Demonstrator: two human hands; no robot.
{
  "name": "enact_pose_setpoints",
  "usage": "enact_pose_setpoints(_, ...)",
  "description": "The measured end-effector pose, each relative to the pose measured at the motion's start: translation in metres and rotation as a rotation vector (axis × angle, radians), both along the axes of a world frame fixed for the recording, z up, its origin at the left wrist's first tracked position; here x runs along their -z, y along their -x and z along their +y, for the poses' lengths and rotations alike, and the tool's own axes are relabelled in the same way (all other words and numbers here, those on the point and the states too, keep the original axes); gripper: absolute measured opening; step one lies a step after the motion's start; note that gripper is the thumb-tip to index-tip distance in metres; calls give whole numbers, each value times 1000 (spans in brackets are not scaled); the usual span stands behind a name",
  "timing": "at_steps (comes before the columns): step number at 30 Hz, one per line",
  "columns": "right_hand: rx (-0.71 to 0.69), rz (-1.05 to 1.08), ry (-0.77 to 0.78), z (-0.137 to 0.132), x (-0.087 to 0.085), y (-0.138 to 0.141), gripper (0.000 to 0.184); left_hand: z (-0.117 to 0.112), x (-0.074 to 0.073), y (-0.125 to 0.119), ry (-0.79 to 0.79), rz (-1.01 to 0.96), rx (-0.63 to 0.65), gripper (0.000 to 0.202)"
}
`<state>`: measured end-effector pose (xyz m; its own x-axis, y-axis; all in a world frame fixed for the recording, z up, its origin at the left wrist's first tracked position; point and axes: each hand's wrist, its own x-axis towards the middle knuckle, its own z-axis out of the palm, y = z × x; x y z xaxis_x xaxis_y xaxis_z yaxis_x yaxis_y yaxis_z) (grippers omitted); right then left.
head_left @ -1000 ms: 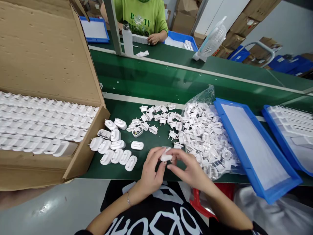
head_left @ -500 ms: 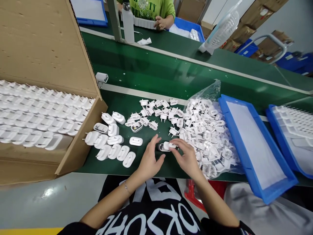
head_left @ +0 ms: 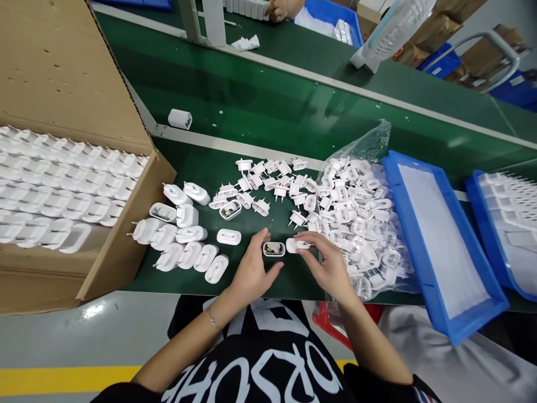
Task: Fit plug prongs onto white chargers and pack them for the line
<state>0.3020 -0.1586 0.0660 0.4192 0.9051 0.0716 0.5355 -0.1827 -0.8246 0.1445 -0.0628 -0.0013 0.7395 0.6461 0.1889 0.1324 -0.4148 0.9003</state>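
- Charger body (head_left: 274, 249) is resting with its open side up on the green table (head_left: 289, 284), between our two grips, and is showing small parts inside.
- Our left grip (head_left: 253, 268) is curving loosely around its left end, thumb and fingers spread; we are not managing to tell whether a fingertip is touching it.
- Our right grip (head_left: 327, 263) is pinching a white plug cap (head_left: 296, 245) between thumb and fingers, just beside the body's right end.
- Capped chargers (head_left: 189, 255) are lying clustered to the left, near an open carton (head_left: 126, 229) that is holding rows of more chargers (head_left: 62, 198).
- Clear plastic bag (head_left: 371, 144), to the right, is holding a heap of white caps (head_left: 364, 229); beside it, a blue tray (head_left: 418, 242) is overhanging the table's near edge.
- Loose caps (head_left: 260, 207) are lying scattered farther in, next to another open body (head_left: 230, 210).
- White shell (head_left: 179, 118) is lying on the ledge at the back.
- Beyond the green divider (head_left: 251, 101), we are seeing a crumpled paper scrap (head_left: 246, 43) and another person's hand (head_left: 283, 9) beside a row of white blocks (head_left: 247, 8).
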Motion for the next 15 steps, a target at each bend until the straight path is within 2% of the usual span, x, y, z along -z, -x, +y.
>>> enact_pose_setpoints(3, -122, -78, 5, 10, 0, 3, 15, 1, 3, 2, 38, -14, -10, 68)
enact_pose_setpoints(7, -242, -151, 26, 19, 3, 11, 17, 2, 3, 0, 50, -28, -20, 68)
enact_pose_setpoints(12, -298, -215, 74, 23, 1, 14, 21, 2, 2, 1, 44, -3, -16, 65)
enact_pose_setpoints(15, -320, -298, 162, 26, -6, 11, 19, 3, 1, 4, 64, -24, 14, 66)
